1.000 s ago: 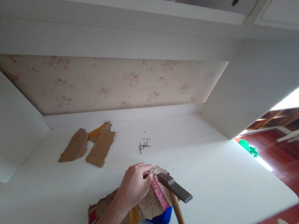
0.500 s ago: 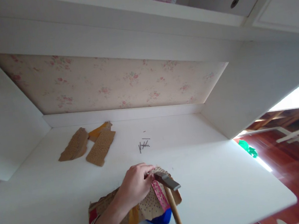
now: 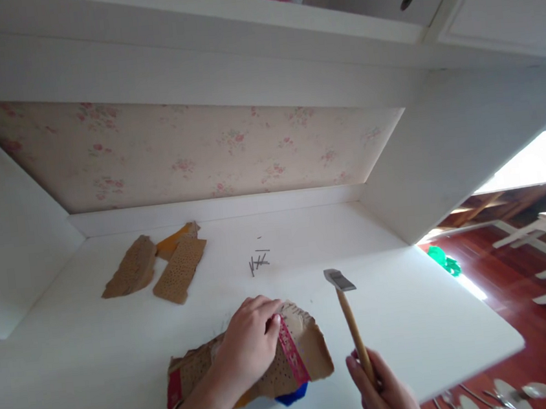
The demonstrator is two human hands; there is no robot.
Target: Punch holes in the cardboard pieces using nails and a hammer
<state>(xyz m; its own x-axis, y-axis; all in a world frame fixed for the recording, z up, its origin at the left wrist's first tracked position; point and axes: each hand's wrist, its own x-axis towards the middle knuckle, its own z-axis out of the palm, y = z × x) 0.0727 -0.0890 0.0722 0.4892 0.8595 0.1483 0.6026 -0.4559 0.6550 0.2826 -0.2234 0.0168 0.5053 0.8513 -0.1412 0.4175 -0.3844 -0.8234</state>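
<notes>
My left hand (image 3: pixel 250 337) rests on a torn, hole-dotted piece of brown cardboard (image 3: pixel 313 346), fingers curled and thumb and forefinger closed near its far edge. Whatever they pinch is too small to make out. Beside the thumb a pink strip (image 3: pixel 293 356) runs across the cardboard, and a row of small nail-like bits (image 3: pixel 300 311) lines the far edge. Part of something blue (image 3: pixel 292 396) peeks out below. To the right, my right hand (image 3: pixel 382 385) is wrapped round the wooden handle of a hammer (image 3: pixel 350 317), its metal head raised off the cardboard.
Several loose nails (image 3: pixel 259 261) lie on the white tabletop (image 3: pixel 426 318) beyond the cardboard. Further left are torn cardboard pieces (image 3: pixel 180 269). White panels stand on both sides, with a shelf (image 3: pixel 235 33) overhead. A green object (image 3: pixel 443 261) shows past the right edge.
The hammer has swung up and right, away from my left hand's fingertips, and more of my right hand shows. My left hand stays on the cardboard. The view has shifted slightly.
</notes>
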